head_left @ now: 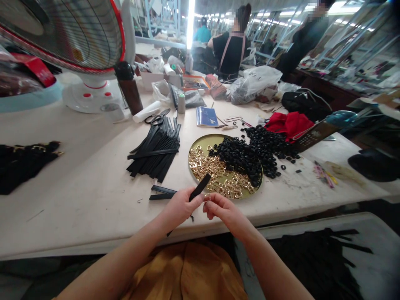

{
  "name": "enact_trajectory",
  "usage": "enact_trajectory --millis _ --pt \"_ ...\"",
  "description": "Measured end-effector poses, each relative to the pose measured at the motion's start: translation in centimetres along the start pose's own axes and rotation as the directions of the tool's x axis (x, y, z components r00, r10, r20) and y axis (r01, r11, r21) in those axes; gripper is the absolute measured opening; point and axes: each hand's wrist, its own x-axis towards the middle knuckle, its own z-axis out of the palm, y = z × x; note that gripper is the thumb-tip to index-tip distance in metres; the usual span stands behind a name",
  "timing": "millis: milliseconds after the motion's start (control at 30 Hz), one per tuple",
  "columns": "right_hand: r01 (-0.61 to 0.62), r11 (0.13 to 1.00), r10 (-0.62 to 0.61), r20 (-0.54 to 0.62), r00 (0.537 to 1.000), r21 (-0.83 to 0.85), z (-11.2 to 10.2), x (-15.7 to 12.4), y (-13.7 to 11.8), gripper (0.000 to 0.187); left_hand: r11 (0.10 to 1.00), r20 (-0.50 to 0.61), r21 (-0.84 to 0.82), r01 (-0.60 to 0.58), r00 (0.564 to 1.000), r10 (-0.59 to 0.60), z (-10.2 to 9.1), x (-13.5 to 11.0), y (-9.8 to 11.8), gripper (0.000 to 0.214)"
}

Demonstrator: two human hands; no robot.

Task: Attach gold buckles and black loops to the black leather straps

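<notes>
My left hand (184,203) is closed around a black strap (200,186), whose flat end sticks up past the fingers. Close beside it, my right hand (220,207) pinches a small gold buckle (207,198) near the strap. Just beyond my hands sits a round gold tray (204,141) with many gold buckles (215,173) and a heap of small black loops (239,154). A bundle of black straps (156,150) lies to the left of the tray. A few loose straps (162,192) rest by my left wrist.
A large fan (90,41) and a dark bottle (128,87) stand at the back left. Scissors (156,118), a blue booklet (206,116), red cloth (289,125) and more black loops (265,146) lie on the table. Other people (234,46) are in the background.
</notes>
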Motion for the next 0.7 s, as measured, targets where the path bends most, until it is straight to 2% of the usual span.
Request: enact_trajectory --millis 133,267,433,533,633,700 --pt "-0.017 1.0 0.017 0.098 0.995 -0.008 0.0 -0.2 0.4 0.01 0.986 -0.044 0.16 -0.055 0.997 0.063 -0.1 -0.3 0.0 0.021" --pt "-0.025 1.0 0.024 0.099 0.995 0.002 -0.1 0.1 1.2 0.013 0.966 -0.008 0.253 -0.057 0.998 0.061 -0.2 -0.6 -0.1 0.021" --pt "0.057 0.998 -0.057 -0.103 0.993 0.003 0.0 0.5 1.8 0.026 0.977 0.035 0.208 -0.046 0.999 0.039 0.0 -0.7 -0.4 0.022" --pt "0.127 0.99 -0.116 -0.177 0.977 0.053 0.2 0.4 2.1 0.035 0.99 0.049 0.138 -0.021 0.999 0.014 0.3 -0.6 -0.6 0.021" --pt "0.129 0.989 -0.106 -0.248 0.963 0.078 0.3 0.2 2.4 0.026 0.999 0.085 0.032 0.044 0.995 -0.047 0.3 -0.9 -0.6 0.027" --pt "0.122 0.976 -0.06 -0.316 0.947 0.18 0.2 0.1 2.5 0.022 0.998 0.102 0.002 0.068 0.993 -0.068 0.1 -1.3 -0.5 0.03"
